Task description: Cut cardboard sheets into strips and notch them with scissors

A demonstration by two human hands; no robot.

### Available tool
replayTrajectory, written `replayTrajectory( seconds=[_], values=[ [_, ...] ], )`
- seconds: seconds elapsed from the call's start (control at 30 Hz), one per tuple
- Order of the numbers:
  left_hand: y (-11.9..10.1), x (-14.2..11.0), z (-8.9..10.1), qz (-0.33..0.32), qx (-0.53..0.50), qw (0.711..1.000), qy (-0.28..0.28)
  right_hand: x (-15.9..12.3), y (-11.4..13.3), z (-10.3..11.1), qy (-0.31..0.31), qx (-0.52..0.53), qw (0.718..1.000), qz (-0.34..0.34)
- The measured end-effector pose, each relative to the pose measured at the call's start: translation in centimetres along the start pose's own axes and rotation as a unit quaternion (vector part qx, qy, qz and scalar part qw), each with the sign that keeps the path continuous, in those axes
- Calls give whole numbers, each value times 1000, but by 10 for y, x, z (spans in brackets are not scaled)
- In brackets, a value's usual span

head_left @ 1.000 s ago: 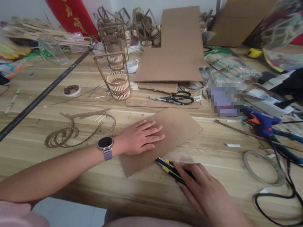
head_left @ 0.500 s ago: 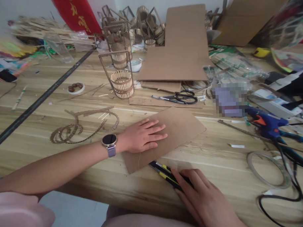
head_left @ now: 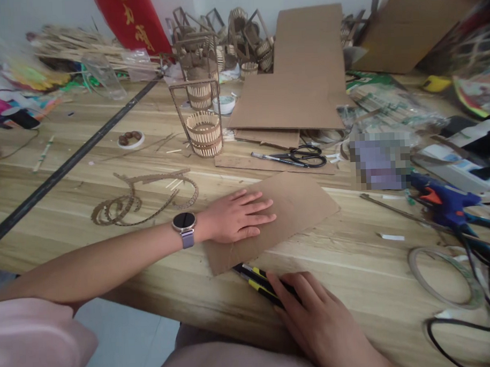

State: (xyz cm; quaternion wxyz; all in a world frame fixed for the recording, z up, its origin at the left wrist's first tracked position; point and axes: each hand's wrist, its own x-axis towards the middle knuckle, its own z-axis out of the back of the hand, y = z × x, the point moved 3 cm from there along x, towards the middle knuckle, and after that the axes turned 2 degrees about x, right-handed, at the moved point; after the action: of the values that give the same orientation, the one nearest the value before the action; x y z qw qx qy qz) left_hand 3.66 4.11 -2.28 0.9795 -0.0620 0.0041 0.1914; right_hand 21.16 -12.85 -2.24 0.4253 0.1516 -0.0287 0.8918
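Observation:
My left hand [head_left: 241, 217] lies flat with fingers spread on a piece of brown cardboard [head_left: 302, 203], pressing it against the wooden table. A watch [head_left: 184, 222] is on that wrist. In my right hand [head_left: 309, 309] is a black and yellow utility knife [head_left: 259, 282], its front end pointing left at the cardboard's near edge. The blade tip is hard to make out there. Coiled strips of corrugated cardboard [head_left: 121, 209] rest left of my left hand.
Scissors [head_left: 311, 157] and a pen lie beyond the cardboard. Small handled buckets [head_left: 205, 134] stand farther back, near large cardboard sheets [head_left: 286, 102]. On the right are a blue glue gun [head_left: 446, 198], a tape roll [head_left: 413, 276] and a black cable [head_left: 431, 340]. A black bar [head_left: 86, 136] crosses the left.
The utility knife in my right hand has shifted left along the cardboard's near edge. My left hand keeps its place on the cardboard. The whole view has slid slightly.

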Motion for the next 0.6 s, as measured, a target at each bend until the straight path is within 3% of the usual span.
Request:
replayTrajectory(
  seconds=[0.33, 0.6],
  values=[
    [-1, 0, 1, -3, 22, 1000, 7, -5, 2, -2, 1, -7, 1000, 24],
    [-1, 0, 2, 0, 5, 1000, 9, -18, 0, -1, 27, -5, 999, -27]
  ],
)
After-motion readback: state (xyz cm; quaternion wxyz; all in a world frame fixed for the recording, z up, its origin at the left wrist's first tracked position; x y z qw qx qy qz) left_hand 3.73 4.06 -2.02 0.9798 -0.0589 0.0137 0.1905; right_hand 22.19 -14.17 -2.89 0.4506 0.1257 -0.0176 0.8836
